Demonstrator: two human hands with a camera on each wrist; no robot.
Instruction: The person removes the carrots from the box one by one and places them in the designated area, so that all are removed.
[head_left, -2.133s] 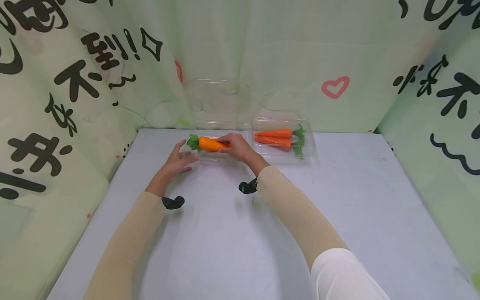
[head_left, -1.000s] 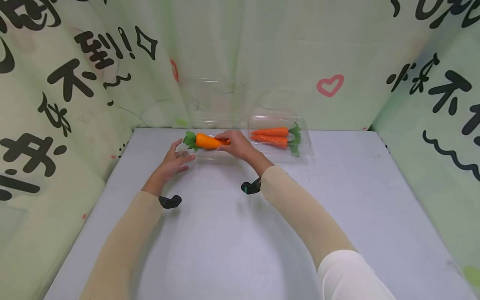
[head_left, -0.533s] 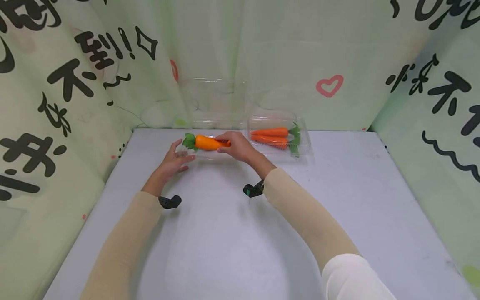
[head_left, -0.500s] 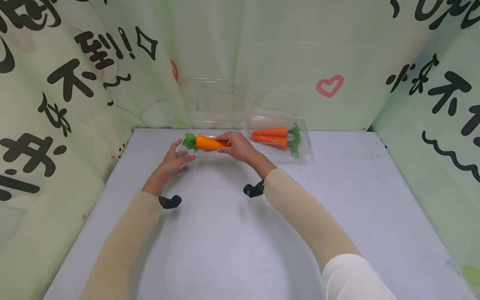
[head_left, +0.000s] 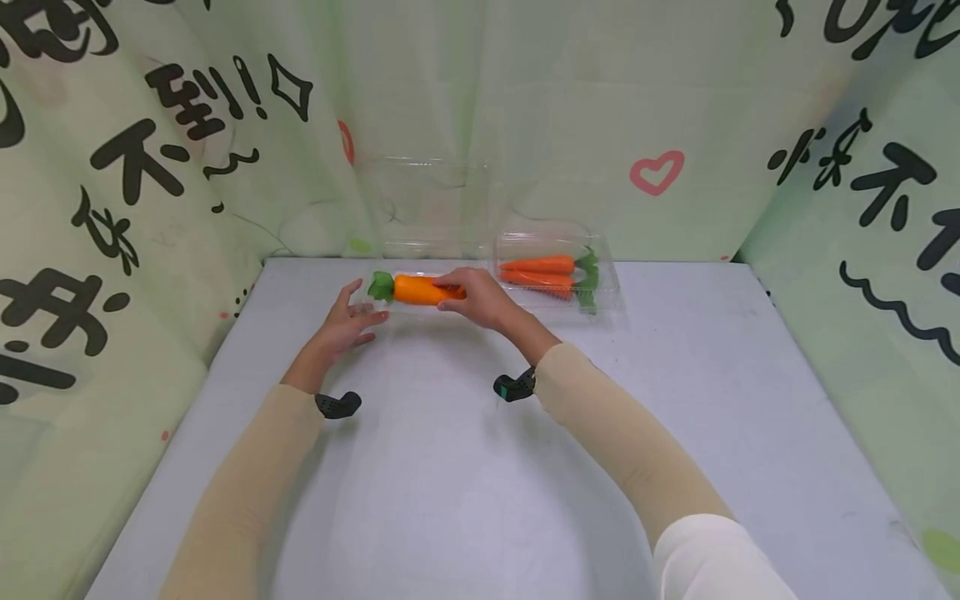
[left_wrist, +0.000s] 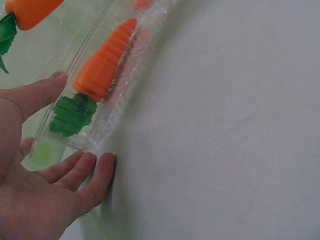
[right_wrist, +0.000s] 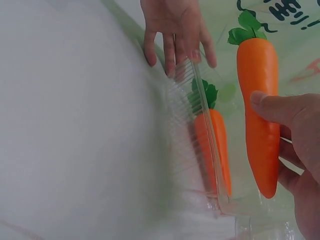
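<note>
- Our right hand (head_left: pixel 483 298) grips one toy carrot (right_wrist: pixel 261 62) lengthwise above the clear clamshell (right_wrist: pixel 205 105), apparently matching its shape.
- Our left hand (head_left: pixel 341 329), fingers outstretched, touches its end, likely steadying it.
- Another carrot (left_wrist: pixel 101 69) lies inside.

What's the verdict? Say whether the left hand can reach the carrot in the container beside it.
Likely yes: the left hand is near that carrot and the lid is open, though the container wall stands between and the right hand holds another carrot above.

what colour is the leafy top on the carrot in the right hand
Green. The leafy top of the held carrot shows best in the right wrist view.
</note>
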